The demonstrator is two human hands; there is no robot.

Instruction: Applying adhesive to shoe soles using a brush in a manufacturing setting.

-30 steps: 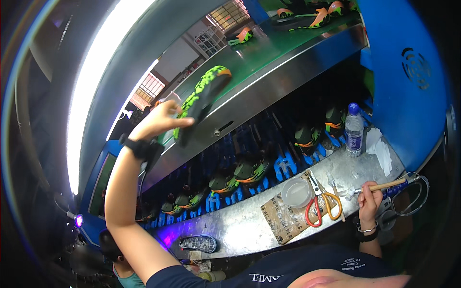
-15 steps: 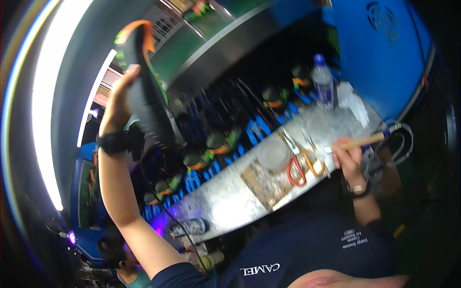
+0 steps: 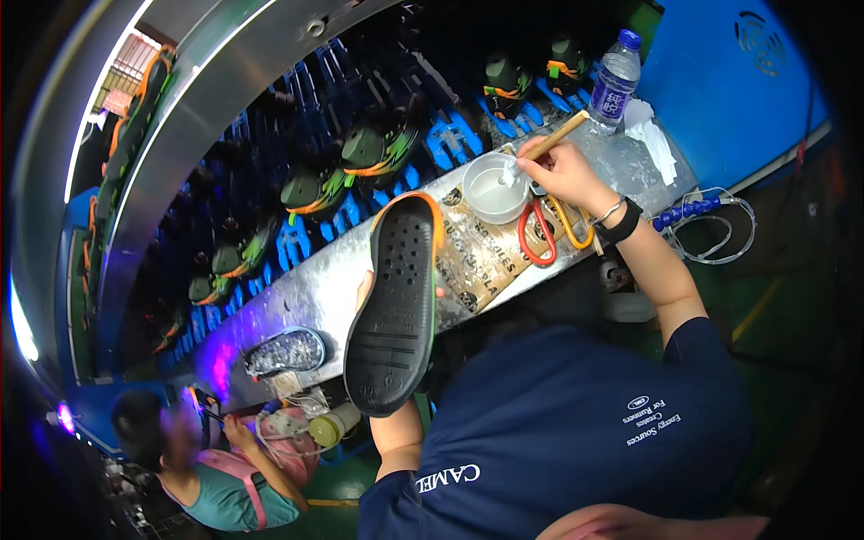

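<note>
My left hand [image 3: 364, 290] grips a black shoe sole [image 3: 396, 306] from beneath, and most of the hand is hidden behind it. The sole's hole-dotted inner face shows, with an orange and green rim at its far end. In my right hand [image 3: 569, 171] is a brush [image 3: 562, 135] with a wooden handle, its pale end at a clear plastic cup [image 3: 495, 191]. The cup stands on a piece of brown cardboard [image 3: 472, 256] and holds some liquid. Red-handled scissors [image 3: 537, 236] and a yellow-handled tool [image 3: 576, 236] lie beside the cup, close to my right wrist.
Behind the metal bench [image 3: 310, 288], shoe parts [image 3: 378, 144] ride on blue holders. A water bottle [image 3: 616, 83] and white cloth [image 3: 650, 139] are at the far right. A dark sole-shaped piece [image 3: 286, 351] lies left. A co-worker [image 3: 229, 477] sits lower left. Blue coiled hose [image 3: 688, 211] hangs right.
My left hand has brought the sole down from the upper left to above the bench. My right hand has moved left with the brush to the cup. The head view has shifted.
</note>
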